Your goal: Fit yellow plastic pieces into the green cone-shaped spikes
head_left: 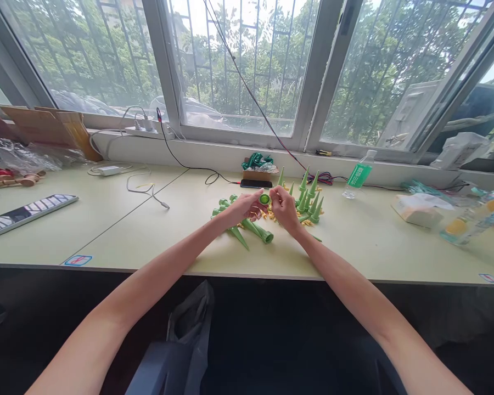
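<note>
My left hand [243, 207] is closed on a green plastic cone [264, 199], whose round open end faces me. Just right of it, my right hand [283, 208] pinches its fingers at the cone's rim; what they hold is too small to make out. Several green cones lie flat [247, 229] under my hands on the pale table [148, 230]. Others stand upright [309, 200] in a cluster behind my right hand. Small yellow pieces [308, 222] are scattered among them.
A black phone [256, 184] and a small box lie behind the cones. A green-labelled bottle [358, 175] stands at the back right; a white packet [420, 209] and another bottle [471, 219] lie further right. A remote [27, 213], cables and a power strip [142, 130] lie left.
</note>
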Available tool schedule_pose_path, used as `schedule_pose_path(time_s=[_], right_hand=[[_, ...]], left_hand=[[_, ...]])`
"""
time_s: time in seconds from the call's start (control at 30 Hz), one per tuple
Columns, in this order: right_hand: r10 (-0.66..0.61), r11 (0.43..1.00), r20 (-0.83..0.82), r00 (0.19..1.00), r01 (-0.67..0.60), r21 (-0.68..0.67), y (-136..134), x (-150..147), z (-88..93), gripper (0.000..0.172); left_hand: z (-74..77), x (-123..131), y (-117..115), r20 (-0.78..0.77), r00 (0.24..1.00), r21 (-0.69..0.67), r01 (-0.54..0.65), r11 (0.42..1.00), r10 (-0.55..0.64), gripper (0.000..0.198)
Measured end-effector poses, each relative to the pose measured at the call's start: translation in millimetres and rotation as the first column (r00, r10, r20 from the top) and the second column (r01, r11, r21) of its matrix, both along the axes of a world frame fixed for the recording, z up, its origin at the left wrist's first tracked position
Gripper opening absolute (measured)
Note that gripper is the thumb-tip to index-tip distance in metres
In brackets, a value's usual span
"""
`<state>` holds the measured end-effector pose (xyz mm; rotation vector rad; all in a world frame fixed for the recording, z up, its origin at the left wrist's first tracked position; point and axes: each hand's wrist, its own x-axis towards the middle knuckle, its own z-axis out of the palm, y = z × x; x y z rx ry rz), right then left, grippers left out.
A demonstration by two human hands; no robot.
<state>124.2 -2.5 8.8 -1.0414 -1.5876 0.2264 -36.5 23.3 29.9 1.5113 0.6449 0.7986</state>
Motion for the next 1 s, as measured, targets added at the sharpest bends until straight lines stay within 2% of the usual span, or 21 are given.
schedule_pose_path(time_s=[0.27,0.47,0.6,0.73,1.0], right_hand=[[0.009,1.000,-0.004,1.000,-0.009,-0.023,2.4,-0.6,-1.3,0.037],[0.012,0.999,-0.005,1.000,-0.012,-0.031,3.5,0.2,-1.6,0.038],[0.003,1.000,0.000,1.000,-0.003,-0.021,3.4,-0.1,-0.7,0.038],[-0.011,0.999,-0.002,1.000,0.011,-0.037,3.1,-0.6,-1.1,0.039],[0.011,0.996,-0.054,0.998,-0.016,-0.083,7.3,-0.2,-3.4,0.043]], left_hand=[[2.3,-4.8,-4.2,-0.034,0.999,0.210,-0.005,0.978,0.012,0.050],[0.1,-5.4,-3.9,-0.067,0.993,0.434,-0.060,0.899,0.099,0.044],[-3.3,-5.3,-1.2,-0.073,0.984,0.527,-0.098,0.844,0.160,0.040],[-5.1,-4.3,-0.3,-0.069,0.967,0.626,-0.151,0.765,0.247,0.035],[-9.1,-2.6,1.7,-0.024,0.930,0.804,-0.201,0.560,0.368,0.025]])
